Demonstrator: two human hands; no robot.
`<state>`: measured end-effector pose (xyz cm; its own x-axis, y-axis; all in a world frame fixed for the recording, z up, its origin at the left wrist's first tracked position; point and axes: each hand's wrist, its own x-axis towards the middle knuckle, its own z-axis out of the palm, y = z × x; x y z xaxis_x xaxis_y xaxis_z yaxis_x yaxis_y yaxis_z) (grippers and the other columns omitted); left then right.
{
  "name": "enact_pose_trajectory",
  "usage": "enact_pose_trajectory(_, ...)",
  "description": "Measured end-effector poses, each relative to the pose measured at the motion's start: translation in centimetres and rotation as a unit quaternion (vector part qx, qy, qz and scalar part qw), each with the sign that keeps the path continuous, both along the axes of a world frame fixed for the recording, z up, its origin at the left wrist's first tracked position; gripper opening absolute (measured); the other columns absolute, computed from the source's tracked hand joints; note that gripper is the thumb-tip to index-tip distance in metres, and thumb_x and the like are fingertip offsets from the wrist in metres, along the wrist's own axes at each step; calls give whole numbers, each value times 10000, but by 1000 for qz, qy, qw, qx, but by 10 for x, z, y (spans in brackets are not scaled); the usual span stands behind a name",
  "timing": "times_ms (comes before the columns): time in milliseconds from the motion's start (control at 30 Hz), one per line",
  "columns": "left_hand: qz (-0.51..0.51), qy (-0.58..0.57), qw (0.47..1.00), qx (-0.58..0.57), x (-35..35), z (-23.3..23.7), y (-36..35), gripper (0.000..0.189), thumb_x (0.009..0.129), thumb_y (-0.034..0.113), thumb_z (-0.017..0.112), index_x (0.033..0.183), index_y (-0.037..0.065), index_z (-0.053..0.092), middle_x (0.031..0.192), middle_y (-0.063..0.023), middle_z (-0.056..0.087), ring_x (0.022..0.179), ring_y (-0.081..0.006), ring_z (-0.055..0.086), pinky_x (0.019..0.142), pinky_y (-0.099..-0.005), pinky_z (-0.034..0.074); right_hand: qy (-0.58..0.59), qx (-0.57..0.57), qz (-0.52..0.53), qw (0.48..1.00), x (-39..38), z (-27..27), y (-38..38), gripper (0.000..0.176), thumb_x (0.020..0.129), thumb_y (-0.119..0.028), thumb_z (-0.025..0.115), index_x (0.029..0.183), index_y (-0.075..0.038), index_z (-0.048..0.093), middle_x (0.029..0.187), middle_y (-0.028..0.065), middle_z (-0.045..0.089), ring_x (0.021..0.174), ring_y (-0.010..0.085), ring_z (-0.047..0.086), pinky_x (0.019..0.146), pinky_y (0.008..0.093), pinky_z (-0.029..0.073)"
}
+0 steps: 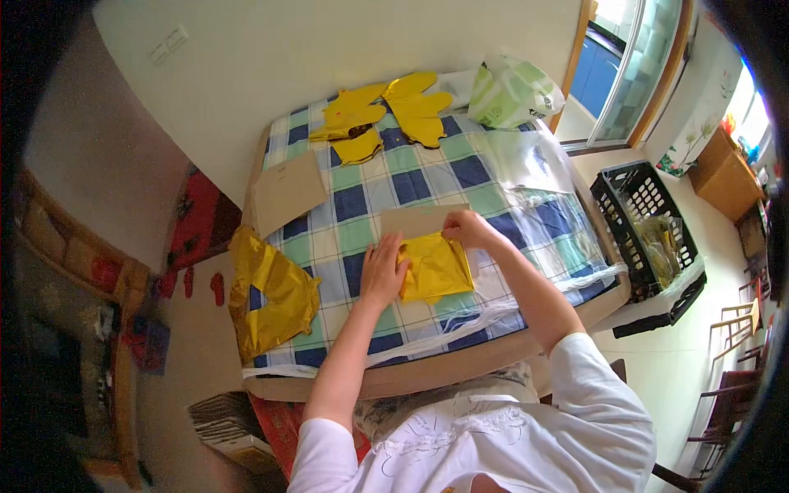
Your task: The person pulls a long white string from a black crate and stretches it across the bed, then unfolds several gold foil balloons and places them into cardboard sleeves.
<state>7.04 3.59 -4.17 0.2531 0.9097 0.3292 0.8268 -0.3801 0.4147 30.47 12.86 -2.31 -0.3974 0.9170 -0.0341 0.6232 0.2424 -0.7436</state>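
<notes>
A shiny gold foil piece [437,273], folded roughly square, lies before me with a grey-brown cardboard sheet [419,220] showing beyond its far edge. My left hand [383,269] rests at the foil's left edge, fingers stretched out. At the far right corner, my right hand [468,229] is closed on the foil, its fingers curled in a pinch; the fingertips are partly hidden. Left of my left hand a larger crumpled gold foil piece [267,300] hangs near the table's edge. Another cardboard sheet [288,193] lies on the plaid cloth [345,238].
Several gold foil shapes [419,107] lie at the table's far side, beside a green and white plastic bag [514,92]. Clear plastic [530,164] covers the right part. White plastic strips [477,316] run along the near edge. A black crate [637,193] stands right of the table.
</notes>
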Motion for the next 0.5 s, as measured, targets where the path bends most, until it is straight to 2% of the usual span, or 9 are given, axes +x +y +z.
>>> enact_pose_trajectory(67,13,-18,1000,-17,-3,5,-11,564,905,230,518,1402,83,293,1384,-177,411,1307,-294,368,1092,-496,222,51,-29,-27,998,5,-5,4,192,760,-168,675,869,-18,628,771,103,658,733,209,625,674,315,494)
enact_pose_trajectory(100,19,-27,999,-25,-5,6,-18,579,902,226,524,1406,81,280,1382,-181,411,1304,-294,371,1092,-496,222,43,-9,-27,999,8,-6,9,194,761,-171,674,873,-19,629,776,101,659,738,206,626,669,317,495)
enact_pose_trajectory(167,18,1,999,-29,-10,4,-28,577,893,221,541,1398,77,301,1365,-159,433,1294,-293,385,1087,-498,226,28,31,-28,999,11,-5,19,200,765,-177,672,883,-21,630,785,96,661,746,199,626,660,321,496)
enact_pose_trajectory(300,4,77,997,-9,-14,4,-56,562,890,221,548,1384,74,323,1330,-159,467,1272,-293,410,1080,-502,235,16,11,-13,1000,2,-1,24,203,765,-190,670,886,-31,631,811,100,659,759,202,626,660,323,494)
enact_pose_trajectory(400,5,79,997,-9,-16,6,-79,566,895,218,543,1390,75,309,1303,-166,488,1255,-291,429,1071,-509,248,7,17,15,1000,-10,1,23,206,762,-198,674,887,-40,633,831,104,654,778,216,622,676,330,489)
enact_pose_trajectory(467,8,45,999,-10,-17,11,-88,518,900,204,534,1366,69,354,1303,-161,488,1252,-289,432,1064,-513,260,-6,3,16,1000,-15,1,20,203,755,-198,680,887,-50,637,835,103,645,793,229,613,693,339,483)
enact_pose_trajectory(500,10,27,1000,-11,-18,12,-92,495,902,197,530,1354,66,376,1303,-159,488,1251,-288,433,1060,-514,266,-8,33,28,999,-16,-1,21,199,752,-197,683,887,-58,640,837,102,636,805,236,607,704,344,481)
